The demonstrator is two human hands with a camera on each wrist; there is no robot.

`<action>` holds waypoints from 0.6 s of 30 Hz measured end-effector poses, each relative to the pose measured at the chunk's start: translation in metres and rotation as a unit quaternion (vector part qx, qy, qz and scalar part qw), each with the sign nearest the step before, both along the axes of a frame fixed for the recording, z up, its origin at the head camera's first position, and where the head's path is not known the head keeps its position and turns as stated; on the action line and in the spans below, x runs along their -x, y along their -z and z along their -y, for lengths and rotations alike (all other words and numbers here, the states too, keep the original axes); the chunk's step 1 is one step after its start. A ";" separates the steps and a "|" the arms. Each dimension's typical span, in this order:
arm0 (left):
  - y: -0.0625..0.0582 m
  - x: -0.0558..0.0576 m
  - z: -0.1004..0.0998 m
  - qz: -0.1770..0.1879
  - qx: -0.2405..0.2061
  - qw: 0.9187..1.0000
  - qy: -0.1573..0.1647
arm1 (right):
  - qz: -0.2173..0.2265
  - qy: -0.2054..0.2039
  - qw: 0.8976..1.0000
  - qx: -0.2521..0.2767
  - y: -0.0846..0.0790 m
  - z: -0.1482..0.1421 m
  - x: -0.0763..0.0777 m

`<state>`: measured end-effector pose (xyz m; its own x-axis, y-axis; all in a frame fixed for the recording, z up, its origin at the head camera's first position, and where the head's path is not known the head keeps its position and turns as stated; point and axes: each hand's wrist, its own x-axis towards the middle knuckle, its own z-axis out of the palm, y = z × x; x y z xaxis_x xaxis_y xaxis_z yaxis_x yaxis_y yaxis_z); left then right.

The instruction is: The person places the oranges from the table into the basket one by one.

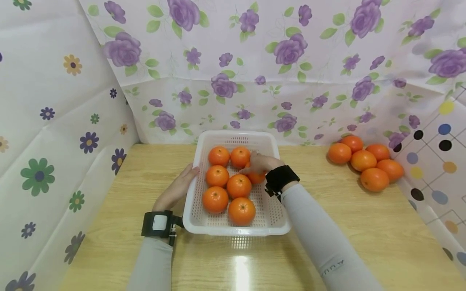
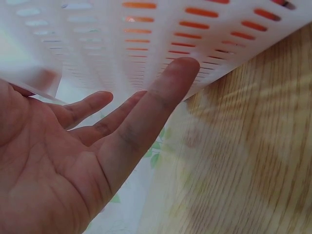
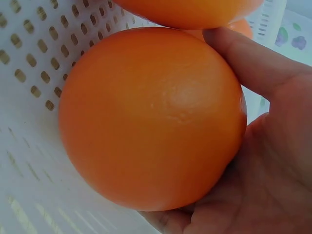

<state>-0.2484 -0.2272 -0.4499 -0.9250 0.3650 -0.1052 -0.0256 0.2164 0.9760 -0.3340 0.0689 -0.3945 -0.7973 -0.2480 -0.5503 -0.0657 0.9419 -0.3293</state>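
Note:
A white perforated plastic basket [image 1: 236, 231] stands on the wooden table with several oranges [image 1: 217, 176] in it. My right hand [image 1: 261, 162] reaches inside, near the right wall, and grips one orange [image 3: 151, 119]; the right wrist view shows thumb and fingers round its side. Another orange [image 3: 195, 10] sits right beside the gripped one, at the thumb tip. On the outside of the basket's left wall is my left hand [image 1: 177, 188]. Its fingers [image 2: 146, 122] are extended along the slotted wall in the left wrist view, one fingertip right at the slots, and the palm holds nothing.
A group of several loose oranges [image 1: 364, 161] lies on the table [image 1: 320, 202] at the back right. Flowered cloth [image 1: 233, 60] hangs behind the table, with patterned sheets at both sides. The basket's far rim stands close to the back cloth.

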 end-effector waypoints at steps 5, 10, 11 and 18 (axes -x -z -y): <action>0.001 0.000 0.001 0.003 -0.001 1.000 -0.001 | 0.006 0.000 1.000 -0.001 0.000 0.001 0.002; 0.002 0.000 0.000 0.003 -0.005 1.000 0.002 | 0.001 -0.006 1.000 -0.001 -0.001 0.000 0.001; 0.002 0.000 0.000 0.001 -0.004 1.000 0.003 | -0.004 -0.010 1.000 0.002 -0.002 0.000 0.002; 0.000 0.000 0.000 -0.002 0.007 1.000 -0.003 | -0.063 -0.025 0.993 0.092 -0.011 -0.012 0.002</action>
